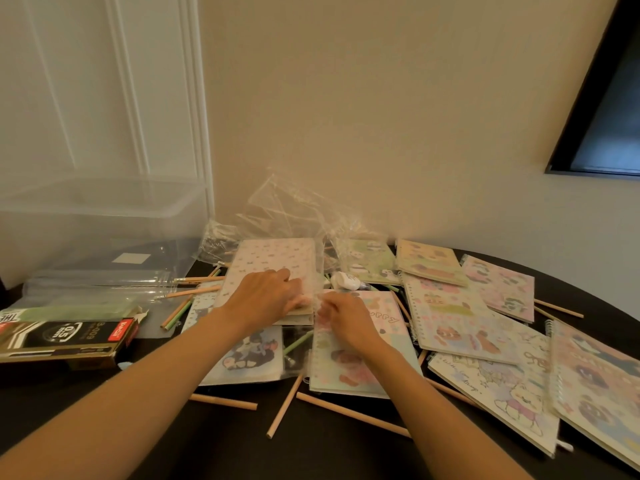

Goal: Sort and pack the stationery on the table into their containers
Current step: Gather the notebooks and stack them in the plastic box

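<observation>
Left grip clasps the near corner of a patterned notebook on the dark worktop. Just beside it, right grip pinches the notebook's clear plastic sleeve. Pencils lie nearer.

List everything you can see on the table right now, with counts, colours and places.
clear plastic storage box: one, transparent, back left
black-and-gold pen carton: one, left edge
crumpled clear plastic bags: several, back centre
pastel spiral notebooks: about ten, centre to right
plain wooden pencils: many, tan, scattered
small white oval gadget: one, centre back
dark table: one, underneath
left hand: grips pink patterned notebook
right hand: pinches its clear wrap
</observation>
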The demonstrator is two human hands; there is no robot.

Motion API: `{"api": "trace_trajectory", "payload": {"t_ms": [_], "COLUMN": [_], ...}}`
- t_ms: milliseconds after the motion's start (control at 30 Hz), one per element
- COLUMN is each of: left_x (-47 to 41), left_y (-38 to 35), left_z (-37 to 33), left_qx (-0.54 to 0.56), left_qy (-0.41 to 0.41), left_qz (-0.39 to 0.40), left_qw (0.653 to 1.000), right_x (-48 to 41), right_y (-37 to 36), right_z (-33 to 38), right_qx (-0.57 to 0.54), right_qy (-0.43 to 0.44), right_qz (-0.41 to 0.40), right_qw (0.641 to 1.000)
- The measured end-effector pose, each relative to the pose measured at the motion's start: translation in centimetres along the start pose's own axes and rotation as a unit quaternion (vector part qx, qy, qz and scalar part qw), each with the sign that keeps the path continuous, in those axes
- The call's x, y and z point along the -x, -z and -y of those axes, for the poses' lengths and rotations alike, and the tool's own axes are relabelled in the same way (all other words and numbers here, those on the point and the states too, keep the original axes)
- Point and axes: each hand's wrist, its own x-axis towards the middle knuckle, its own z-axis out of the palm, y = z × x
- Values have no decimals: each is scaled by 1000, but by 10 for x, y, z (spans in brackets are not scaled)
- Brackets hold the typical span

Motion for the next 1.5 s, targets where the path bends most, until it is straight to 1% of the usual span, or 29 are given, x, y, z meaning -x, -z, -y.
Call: {"api": "trace_trajectory", "payload": {"t_ms": [100, 167, 233, 300, 367, 400, 433, 467, 500, 533, 567, 600, 633, 700, 767, 800, 833, 900, 967, 1033, 1100, 1167, 1233, 1300, 1333, 1367, 1400, 1433, 1500], "left_x": [2, 2, 5, 16, 33, 41, 48, 56, 63, 69, 72, 76, 80, 86, 91, 93, 95, 96, 94, 89, 84, 79, 75, 70, 69, 67, 64, 61, 55], "left_y": [-6, -7, -5, 4, 9, 8, 5, 3, 4, 5, 4, 2, 0, -2, -5, -1, -2, -4, -4, -7, -8, -6, 0, -1, -3, -6, -8, -11, -13], "left_z": [-8, -7, 1, 12, 23, 30, 37, 43, 47, 53, 58, 63, 69, 79, 89, 89, 89, 88, 86, 85, 85, 82, 77, 75, 74, 73, 71, 69, 66], "left_qx": [-3, 11, 48, 91, 91, 72, 43, 20, 7, -4, -8, -39, -58, -70, -68, -65, -51, -2, 79, 171, 288, 382, 461, 526, 543, 551, 550, 539, 499], "left_qy": [21, 18, -4, -42, -78, -98, -117, -119, -125, -150, -168, -170, -183, -204, -190, -174, -162, -123, -51, 13, 88, 159, 232, 292, 312, 328, 341, 352, 366], "left_qz": [14, 19, 38, 50, 68, 79, 89, 99, 95, 67, 55, 44, 33, 21, 30, 48, 56, 59, 119, 119, 94, 48, 5, -24, -35, -49, -64, -73, -89], "left_qw": [1000, 1000, 998, 994, 990, 989, 988, 988, 988, 986, 984, 984, 981, 976, 979, 981, 984, 991, 988, 978, 949, 909, 856, 798, 779, 766, 760, 762, 780], "right_x": [2, 5, 10, 16, 22, 23, 25, 26, 26, 26, 26, 25, 25, 21, 18, 17, 16, 16, 14, 13, 14, 16, 16, 12, 11, 9, 6, 3, -2], "right_y": [2, 6, 13, 22, 30, 33, 34, 35, 32, 32, 31, 31, 31, 29, 28, 27, 26, 27, 25, 23, 23, 24, 24, 21, 19, 17, 14, 11, 5], "right_z": [0, 3, 2, -5, -15, -21, -25, -28, -27, -23, -20, -17, -16, -22, -28, -29, -28, -26, -22, -18, -13, -7, -3, 1, 4, 6, 8, 9, 9], "right_qx": [-11, -23, -28, -77, -138, -122, -57, 38, 134, 213, 272, 314, 337, 349, 361, 355, 338, 300, 220, 112, 1, -94, -163, -251, -305, -342, -353, -345, -322], "right_qy": [-6, -4, 5, 7, 26, 48, 76, 111, 153, 183, 206, 234, 273, 344, 359, 351, 331, 260, 226, 183, 130, 78, 20, -45, -74, -99, -119, -136, -169], "right_qz": [10, 20, 33, 28, -24, -40, -36, -12, 19, 53, 79, 87, 76, 46, 53, 63, 76, 115, 95, 59, 39, 24, -7, -34, -44, -55, -71, -88, -115], "right_qw": [1000, 1000, 999, 997, 990, 991, 995, 993, 979, 958, 937, 916, 898, 870, 859, 864, 878, 910, 944, 975, 991, 992, 986, 966, 949, 933, 925, 924, 924]}}
